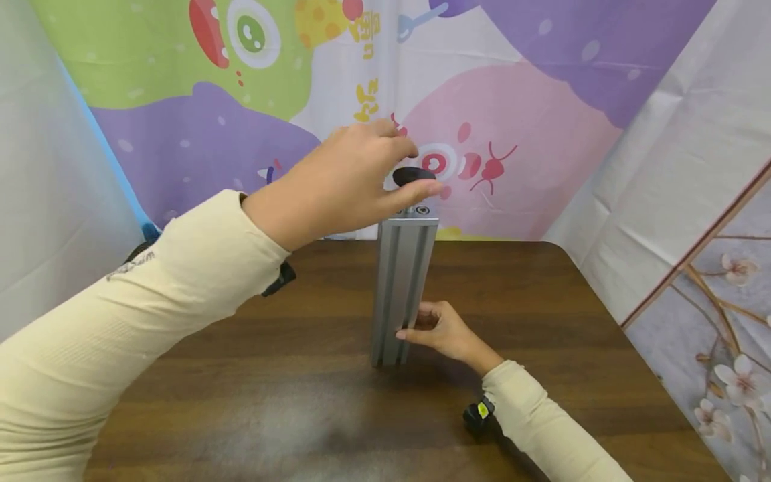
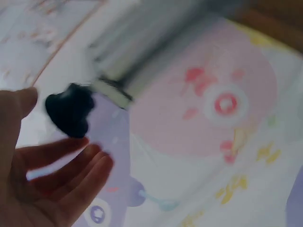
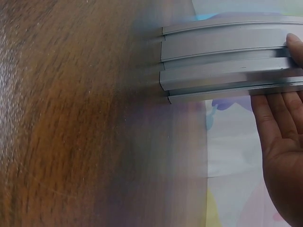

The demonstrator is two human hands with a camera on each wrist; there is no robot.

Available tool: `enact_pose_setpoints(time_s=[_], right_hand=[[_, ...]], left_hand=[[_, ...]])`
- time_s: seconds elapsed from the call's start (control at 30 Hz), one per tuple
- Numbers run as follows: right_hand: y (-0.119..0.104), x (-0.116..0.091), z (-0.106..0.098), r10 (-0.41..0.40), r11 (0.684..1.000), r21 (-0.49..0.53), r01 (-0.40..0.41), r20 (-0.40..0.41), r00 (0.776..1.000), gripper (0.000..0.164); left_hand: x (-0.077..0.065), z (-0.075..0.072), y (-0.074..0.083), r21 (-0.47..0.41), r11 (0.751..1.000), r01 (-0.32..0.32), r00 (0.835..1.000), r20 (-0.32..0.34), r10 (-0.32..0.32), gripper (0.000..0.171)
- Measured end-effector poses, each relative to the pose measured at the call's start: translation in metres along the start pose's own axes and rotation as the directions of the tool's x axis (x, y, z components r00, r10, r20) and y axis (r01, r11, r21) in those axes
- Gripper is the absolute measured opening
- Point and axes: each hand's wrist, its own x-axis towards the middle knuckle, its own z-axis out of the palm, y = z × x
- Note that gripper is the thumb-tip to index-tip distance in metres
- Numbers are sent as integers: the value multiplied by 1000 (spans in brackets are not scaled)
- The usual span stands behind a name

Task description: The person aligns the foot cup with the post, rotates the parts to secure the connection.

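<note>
A silver aluminium profile [image 1: 402, 288], grooved along its sides, stands upright on the brown table. On its top end sits a black leveling foot [image 1: 412, 176] with a wide round disc, seen sideways in the left wrist view [image 2: 68, 109]. My left hand [image 1: 346, 181] is at this foot, thumb on one side and loosely bent fingers on the other, with gaps showing around the disc. Low on the profile, my right hand [image 1: 446, 333] grips it, thumb [image 3: 294, 47] on one face and fingers on another. The profile's bottom end shows in the right wrist view.
The wood-grain table [image 1: 289, 402] stretches around the profile. A curtain with cartoon figures [image 1: 500, 114] hangs behind the table's far edge, and a flower-patterned panel [image 1: 723, 321] borders the right side. White cloth [image 1: 54, 174] hangs at the left.
</note>
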Motion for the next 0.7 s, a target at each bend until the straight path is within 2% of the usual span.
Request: enact_pose_setpoints(time_s=[0.07, 0.13, 0.43, 0.5, 0.57, 0.63, 0.7], right_hand=[[1, 0, 0, -11, 1000, 7, 11, 4, 1000, 20], [3, 0, -1, -19, 1000, 9, 19, 7, 1000, 20], [4, 1, -1, -43, 999, 13, 43, 12, 999, 21], [4, 1, -2, -47, 999, 10, 46, 10, 999, 21], [4, 1, -2, -48, 999, 6, 48, 8, 999, 21], [4, 1, -2, -42, 999, 0, 42, 4, 999, 21], [4, 1, -1, -35, 999, -9, 35, -1, 999, 21]], left_hand=[[0, 4, 3, 122, 993, 13, 997, -71, -4, 55], [0, 7, 5, 184, 983, 22, 994, -106, -2, 58], [2, 8, 8, 175, 984, 31, 995, -96, -15, 55], [3, 6, 7, 141, 990, 25, 997, -74, -15, 51], [4, 4, 4, 78, 997, 11, 1000, -21, -9, 44], [5, -1, 1, -20, 1000, -3, 998, 60, 5, 34], [7, -8, -2, -115, 993, -11, 987, 156, 29, 29]])
